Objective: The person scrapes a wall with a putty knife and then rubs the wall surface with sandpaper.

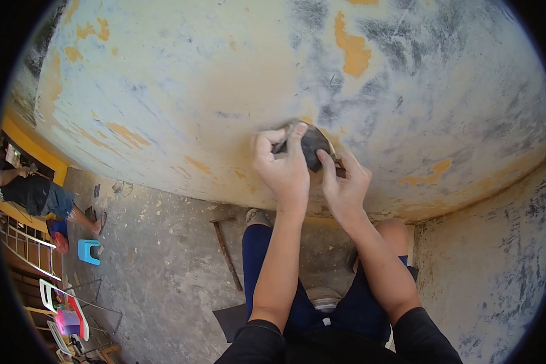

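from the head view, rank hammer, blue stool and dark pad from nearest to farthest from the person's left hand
1. dark pad: held against the wall, touching the left hand
2. hammer: on the floor, just left of the person's legs
3. blue stool: on the floor, far off to the left

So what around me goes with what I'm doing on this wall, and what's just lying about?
With the job:
dark pad, between your left hand and right hand
patchy wall, just behind it

Apparently lying about:
hammer-like tool, on the floor
dark flat sheet, near your leg
blue stool, off left
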Tool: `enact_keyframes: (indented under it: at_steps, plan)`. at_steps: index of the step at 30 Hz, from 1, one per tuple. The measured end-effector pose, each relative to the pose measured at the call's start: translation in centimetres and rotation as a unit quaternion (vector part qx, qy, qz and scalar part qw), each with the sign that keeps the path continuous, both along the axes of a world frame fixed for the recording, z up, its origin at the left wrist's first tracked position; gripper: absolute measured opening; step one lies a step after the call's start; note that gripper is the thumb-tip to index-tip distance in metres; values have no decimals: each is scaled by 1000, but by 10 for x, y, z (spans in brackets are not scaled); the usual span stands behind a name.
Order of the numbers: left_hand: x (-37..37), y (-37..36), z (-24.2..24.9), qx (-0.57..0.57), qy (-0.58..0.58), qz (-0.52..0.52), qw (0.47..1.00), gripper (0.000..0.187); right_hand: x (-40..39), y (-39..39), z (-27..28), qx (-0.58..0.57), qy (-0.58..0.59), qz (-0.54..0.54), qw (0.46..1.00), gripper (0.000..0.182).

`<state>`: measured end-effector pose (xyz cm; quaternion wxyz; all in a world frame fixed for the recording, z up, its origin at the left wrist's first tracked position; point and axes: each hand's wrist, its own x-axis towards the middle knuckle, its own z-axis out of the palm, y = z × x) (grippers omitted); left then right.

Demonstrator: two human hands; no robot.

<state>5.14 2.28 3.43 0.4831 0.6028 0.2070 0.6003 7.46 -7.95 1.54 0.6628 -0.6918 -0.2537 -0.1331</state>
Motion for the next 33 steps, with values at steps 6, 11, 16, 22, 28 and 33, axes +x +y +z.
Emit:
enact_keyframes:
  at_steps: [6,11,16,22,28,33]
  plan:
    - [-4,0,27,3,-6,6,1000,32,-3,1,26,4,-81,2,997,7]
    - [-6,-7,9,83,60,13,995,34,0,-10,3,-19,-34,-21,999,6]
    - [0,6,23,97,11,39,994,36,2,1,25,6,-58,1,998,7]
    - [-1,-12,9,31,36,-24,999,37,-1,-15,8,18,-11,-4,1000,8]
    - [1,6,25,57,6,15,998,32,4,0,22,-28,-108,-40,993,5]
    - [4,-7,12,64,2,35,997,36,1,-12,22,2,-76,5,997,4]
